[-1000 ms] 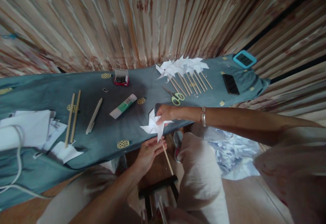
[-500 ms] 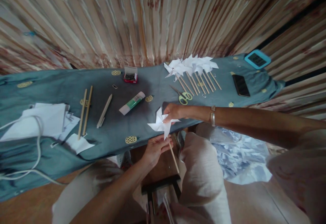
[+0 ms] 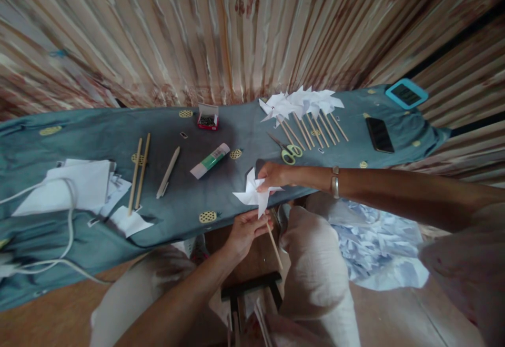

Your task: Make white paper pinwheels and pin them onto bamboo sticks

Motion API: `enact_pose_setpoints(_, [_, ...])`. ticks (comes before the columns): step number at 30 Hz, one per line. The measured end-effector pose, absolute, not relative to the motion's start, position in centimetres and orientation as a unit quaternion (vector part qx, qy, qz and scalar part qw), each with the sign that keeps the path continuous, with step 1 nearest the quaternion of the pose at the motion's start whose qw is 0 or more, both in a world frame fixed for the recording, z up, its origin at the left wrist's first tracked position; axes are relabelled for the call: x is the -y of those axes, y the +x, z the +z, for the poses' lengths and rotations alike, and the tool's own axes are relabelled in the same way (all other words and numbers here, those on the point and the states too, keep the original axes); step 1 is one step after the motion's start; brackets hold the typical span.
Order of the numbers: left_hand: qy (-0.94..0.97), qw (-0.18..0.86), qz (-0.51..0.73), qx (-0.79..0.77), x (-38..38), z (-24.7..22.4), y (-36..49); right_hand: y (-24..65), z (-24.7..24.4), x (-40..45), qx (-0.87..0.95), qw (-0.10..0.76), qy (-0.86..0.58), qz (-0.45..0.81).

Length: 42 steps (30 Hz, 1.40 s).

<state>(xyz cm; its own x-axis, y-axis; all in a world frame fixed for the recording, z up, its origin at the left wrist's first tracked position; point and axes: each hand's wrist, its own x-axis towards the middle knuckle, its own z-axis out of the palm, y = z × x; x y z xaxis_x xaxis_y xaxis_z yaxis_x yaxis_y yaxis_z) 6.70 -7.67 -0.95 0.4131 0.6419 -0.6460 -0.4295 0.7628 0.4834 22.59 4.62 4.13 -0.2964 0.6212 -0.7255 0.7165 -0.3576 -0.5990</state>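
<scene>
A white paper pinwheel (image 3: 251,193) on a wooden stick (image 3: 275,247) is held at the near edge of the cloth-covered table. My left hand (image 3: 245,229) is closed around the stick just below the paper blades. From the right, my right hand (image 3: 272,175) pinches the pinwheel near its centre, its fingers partly hidden by the paper. Beyond it lie green-handled scissors (image 3: 291,153) and a row of several finished-looking pinwheels (image 3: 302,103) with their sticks toward me.
On the cloth (image 3: 189,162) are a glue stick (image 3: 210,161), a pen (image 3: 168,172), a red box of pins (image 3: 208,118), two wooden sticks (image 3: 139,173), stacked paper (image 3: 79,181) and a white cable (image 3: 71,226). A phone (image 3: 379,134) and blue-framed clock (image 3: 406,93) lie right. A scrap bag (image 3: 379,247) stands below.
The whole view has shifted slightly, with everything a little further right. Both hands keep their hold on the pinwheel, with little other visible change.
</scene>
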Motion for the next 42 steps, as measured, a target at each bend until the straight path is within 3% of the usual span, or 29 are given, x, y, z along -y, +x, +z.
enact_pose_setpoints(16, [0.126,0.833,0.333,-0.423,7.6,-1.0,7.1,24.0,1.7,-5.1,-0.583,0.049,0.564,-0.582])
enact_pose_setpoints(32, [0.119,0.833,0.333,-0.426,7.7,-0.4,7.2,22.3,4.7,-4.4,-0.526,0.028,0.605,-0.597])
enact_pose_setpoints(42, [0.127,0.836,0.333,-0.418,7.6,0.8,7.5,23.0,5.7,-3.3,-0.463,-0.049,0.622,-0.63])
